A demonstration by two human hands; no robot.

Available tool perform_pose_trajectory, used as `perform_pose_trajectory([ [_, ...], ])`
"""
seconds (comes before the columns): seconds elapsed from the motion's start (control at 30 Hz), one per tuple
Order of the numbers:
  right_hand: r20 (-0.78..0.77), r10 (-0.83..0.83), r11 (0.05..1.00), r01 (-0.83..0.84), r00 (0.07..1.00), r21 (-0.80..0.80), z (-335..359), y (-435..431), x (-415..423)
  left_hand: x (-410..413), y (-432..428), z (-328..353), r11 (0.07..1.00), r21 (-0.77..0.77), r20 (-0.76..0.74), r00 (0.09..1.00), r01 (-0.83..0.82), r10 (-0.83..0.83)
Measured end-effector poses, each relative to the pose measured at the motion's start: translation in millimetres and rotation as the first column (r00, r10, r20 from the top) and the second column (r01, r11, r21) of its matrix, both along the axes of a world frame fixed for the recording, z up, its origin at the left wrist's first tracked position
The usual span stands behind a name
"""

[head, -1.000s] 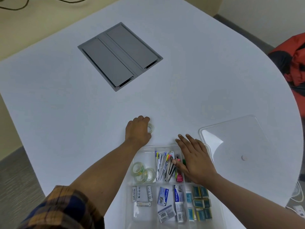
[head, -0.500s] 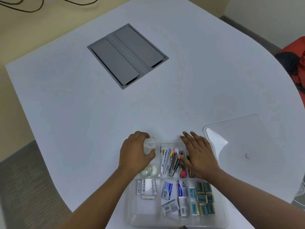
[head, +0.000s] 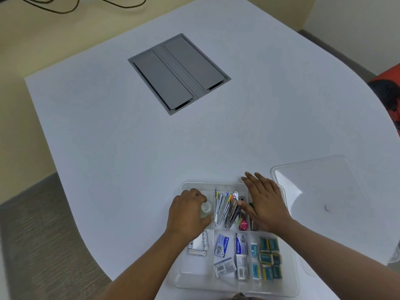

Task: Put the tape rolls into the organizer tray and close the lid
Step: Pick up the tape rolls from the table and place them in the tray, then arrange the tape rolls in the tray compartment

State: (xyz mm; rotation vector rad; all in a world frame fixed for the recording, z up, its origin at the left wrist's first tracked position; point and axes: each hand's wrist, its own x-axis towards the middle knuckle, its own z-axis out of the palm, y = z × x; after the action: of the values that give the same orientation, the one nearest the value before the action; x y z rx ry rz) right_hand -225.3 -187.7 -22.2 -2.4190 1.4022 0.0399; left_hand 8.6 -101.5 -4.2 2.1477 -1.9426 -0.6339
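A clear organizer tray (head: 290, 284) sits at the table's near edge, split into compartments. My left hand (head: 187, 214) is over its far left compartment, fingers curled around a clear tape roll (head: 206, 207). Other tape rolls in that compartment are hidden under the hand. My right hand (head: 265, 203) rests flat, fingers spread, on the tray's far right part, beside the staplers and pens (head: 227, 207). The clear lid (head: 320, 191) lies flat on the table to the right of the tray.
A grey cable hatch (head: 178, 73) is set into the white table (head: 129, 148) farther back. Batteries (head: 200, 245), staple boxes (head: 269, 258) and small packets (head: 225, 254) fill the near compartments. A red and black bag (head: 389, 96) lies beyond the right edge.
My left hand picked up a tape roll from the table beyond the tray and brought it back over the tray's far left compartment. My right hand stayed on the tray.
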Motion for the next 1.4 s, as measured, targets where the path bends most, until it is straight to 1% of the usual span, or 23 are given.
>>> perform_pose_trajectory([
  [0.07,-0.007,0.01,1.0,-0.01,1.0,-0.004,1,1,0,4,3,2,0.999,-0.053,0.014,1.0,-0.012,0.013],
  [0.13,-0.012,0.01,1.0,-0.01,1.0,0.002,3,-1,0,12,9,4,0.986,-0.156,-0.006,0.998,-0.059,0.058],
  [0.17,-0.01,0.002,1.0,-0.002,1.0,0.009,4,-2,1,18,13,5,0.973,-0.208,-0.036,0.994,-0.105,0.1],
  [0.23,0.011,-0.019,0.999,0.019,1.0,0.031,10,-3,5,30,21,3,0.931,-0.258,-0.146,0.963,-0.257,0.225],
  [0.3,0.054,-0.002,1.0,0.001,0.999,0.028,16,-2,13,41,29,-3,0.876,-0.251,-0.233,0.904,-0.412,0.358],
  [0.33,0.09,0.022,1.0,-0.022,0.996,0.005,21,0,19,46,33,-7,0.853,-0.241,-0.24,0.88,-0.462,0.409],
  [0.4,0.168,0.063,0.998,-0.059,0.984,-0.028,31,7,36,57,42,-19,0.834,-0.202,-0.206,0.854,-0.514,0.477],
  [0.43,0.202,0.075,0.997,-0.072,0.976,-0.024,35,12,44,62,46,-26,0.839,-0.165,-0.181,0.852,-0.519,0.491],
  [0.5,0.231,0.093,0.995,-0.099,0.968,0.011,41,20,61,70,54,-40,0.874,-0.069,-0.139,0.872,-0.482,0.47],
  [0.63,0.162,0.128,0.989,-0.137,0.979,0.052,40,26,86,75,71,-65,0.957,0.054,0.03,0.958,-0.285,0.284],
  [0.7,0.11,0.133,0.989,-0.14,0.985,0.057,36,27,95,73,76,-72,0.965,0.122,0.085,0.971,-0.234,0.225],
  [0.77,0.048,0.15,0.986,-0.153,0.988,0.065,31,27,101,73,76,-77,0.958,0.186,0.109,0.973,-0.22,0.202],
  [0.9,-0.057,0.196,0.979,-0.191,0.979,0.078,21,25,109,79,70,-81,0.931,0.307,0.088,0.98,-0.197,0.178],
  [1.0,-0.085,0.205,0.976,-0.197,0.975,0.094,18,26,116,82,68,-81,0.919,0.361,0.066,0.987,-0.16,0.146],
  [1.13,0.01,0.1,0.986,-0.101,0.995,0.132,19,27,119,82,66,-78,0.908,0.393,0.049,0.99,-0.143,0.134],
  [1.2,0.061,0.098,0.987,-0.105,0.993,0.125,23,27,121,81,66,-77,0.905,0.4,0.054,0.989,-0.144,0.134],
  [1.27,0.067,0.162,0.979,-0.168,0.985,0.113,26,27,125,81,66,-77,0.903,0.405,0.054,0.99,-0.143,0.133],
  [1.4,-0.024,0.312,0.945,-0.307,0.95,0.114,27,29,134,84,63,-75,0.886,0.447,0.043,0.992,-0.124,0.117],
])
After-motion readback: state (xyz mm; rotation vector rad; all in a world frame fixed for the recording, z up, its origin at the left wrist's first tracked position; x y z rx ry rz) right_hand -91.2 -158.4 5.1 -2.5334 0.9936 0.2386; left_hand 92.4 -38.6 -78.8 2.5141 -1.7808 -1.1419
